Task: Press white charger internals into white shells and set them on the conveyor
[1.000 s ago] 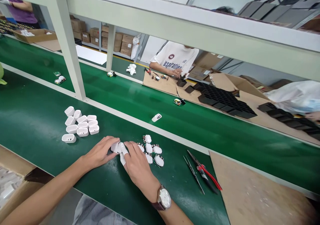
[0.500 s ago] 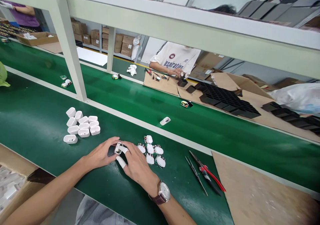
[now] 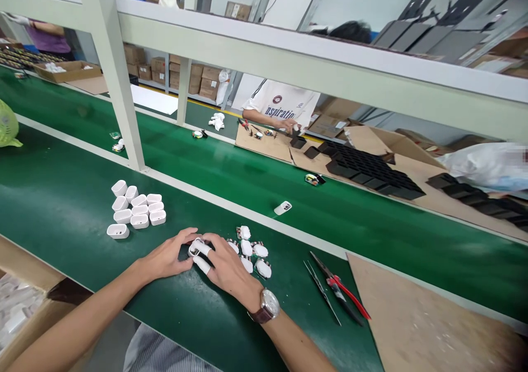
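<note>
Between my two hands is a small white plastic charger housing (image 3: pixel 193 249), its open end facing up with dark parts showing inside. My left hand (image 3: pixel 167 256) grips it from the left with thumb and fingers. My right hand (image 3: pixel 225 264), with white finger cots on two fingers and a watch at the wrist, closes on its right side, one covered finger over the opening. Just right of that hand lie several circuit boards with white pads (image 3: pixel 260 250), partly hidden by it. Several empty white housings (image 3: pixel 139 209) stand grouped to the left.
Tweezers (image 3: pixel 322 293) and red-black pliers (image 3: pixel 340 289) lie at the right beside a cardboard sheet (image 3: pixel 412 311). Beyond the pale rail, a green belt (image 3: pixel 231 168) carries a white housing (image 3: pixel 282 208) and boards. A co-worker (image 3: pixel 284 105) sits opposite near black cases (image 3: pixel 375 165).
The white housing and the boards on the belt have shifted to the right. My hands stay around the held housing, the right finger still at its opening. The view has tilted slightly.
</note>
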{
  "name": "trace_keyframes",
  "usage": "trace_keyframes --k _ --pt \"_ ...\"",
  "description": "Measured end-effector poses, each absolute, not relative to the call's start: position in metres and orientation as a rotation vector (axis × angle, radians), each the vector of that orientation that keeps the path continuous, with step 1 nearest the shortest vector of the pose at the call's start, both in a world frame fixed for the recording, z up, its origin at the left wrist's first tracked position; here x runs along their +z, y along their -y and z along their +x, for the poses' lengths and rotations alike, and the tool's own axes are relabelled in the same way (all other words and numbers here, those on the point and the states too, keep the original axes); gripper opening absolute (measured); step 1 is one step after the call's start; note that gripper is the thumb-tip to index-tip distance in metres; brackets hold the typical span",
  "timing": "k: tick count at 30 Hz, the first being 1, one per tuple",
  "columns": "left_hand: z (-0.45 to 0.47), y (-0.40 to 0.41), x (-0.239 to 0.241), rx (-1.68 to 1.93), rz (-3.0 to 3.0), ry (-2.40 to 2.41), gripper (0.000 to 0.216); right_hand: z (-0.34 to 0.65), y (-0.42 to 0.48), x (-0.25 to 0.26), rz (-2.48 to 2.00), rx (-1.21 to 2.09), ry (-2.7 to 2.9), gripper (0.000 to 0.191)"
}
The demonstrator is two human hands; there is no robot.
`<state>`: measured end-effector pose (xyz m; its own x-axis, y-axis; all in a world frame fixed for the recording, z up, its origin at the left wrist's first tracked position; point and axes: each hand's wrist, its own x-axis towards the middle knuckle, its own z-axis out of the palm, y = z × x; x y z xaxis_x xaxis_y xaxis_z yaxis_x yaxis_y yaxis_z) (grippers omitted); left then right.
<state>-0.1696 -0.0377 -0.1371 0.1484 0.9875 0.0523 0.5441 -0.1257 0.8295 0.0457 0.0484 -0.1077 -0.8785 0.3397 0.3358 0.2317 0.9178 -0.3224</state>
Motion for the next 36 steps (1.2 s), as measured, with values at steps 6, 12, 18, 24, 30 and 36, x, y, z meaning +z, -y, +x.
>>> trace_keyframes --k 6,12,18,24,30,36 --pt "-0.170 0.039 -0.142 0.973 1.955 -1.465 0.058 0.046 -0.044 -0.108 -0.524 0.382 2.638 0.033" --pt "-0.167 0.034 -0.133 1.159 2.313 -1.438 0.014 0.066 -0.038 -0.116 -0.594 0.382 2.433 0.050" --pt "-0.160 0.035 -0.115 0.996 2.303 -1.501 0.016 0.102 -0.032 -0.111 -0.638 0.295 2.397 0.041" --pt "-0.179 -0.045 -0.076 0.711 2.275 -1.695 0.013 0.149 -0.057 -0.116 -0.785 0.137 2.301 0.037" --pt "-0.234 -0.167 -0.052 0.655 2.038 -2.131 0.009 0.180 -0.081 -0.119 -0.858 0.123 2.302 0.035" --pt "-0.271 -0.156 -0.055 0.587 2.006 -2.118 0.030 0.172 -0.118 -0.114 -0.894 0.167 2.490 0.058"
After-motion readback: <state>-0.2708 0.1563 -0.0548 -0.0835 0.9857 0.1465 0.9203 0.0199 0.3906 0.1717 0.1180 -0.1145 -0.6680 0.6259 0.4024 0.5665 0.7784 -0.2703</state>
